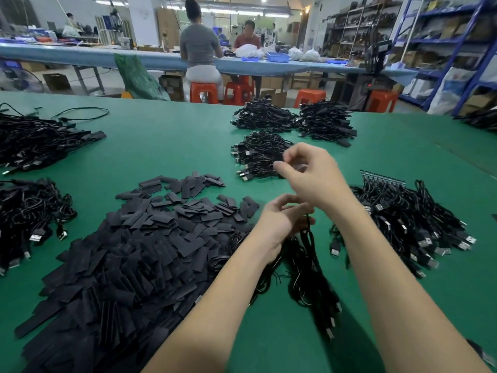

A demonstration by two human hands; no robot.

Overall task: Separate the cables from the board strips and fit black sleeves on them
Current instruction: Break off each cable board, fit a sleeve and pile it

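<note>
left hand grips cable bundle | right hand pinches something unclear, blurred | risk: dangling cables tangle, snag sleeve pile

We see a brightly, evenly lit room, the light coming from ceiling tubes far back. Shadows on the green table are soft; the darkest lies under the right forearm. The right hand is smeared by motion blur, so its fingers are perhaps curled. The wide lens bends the blue shelving and table edges outward, and the corners soften.
</note>
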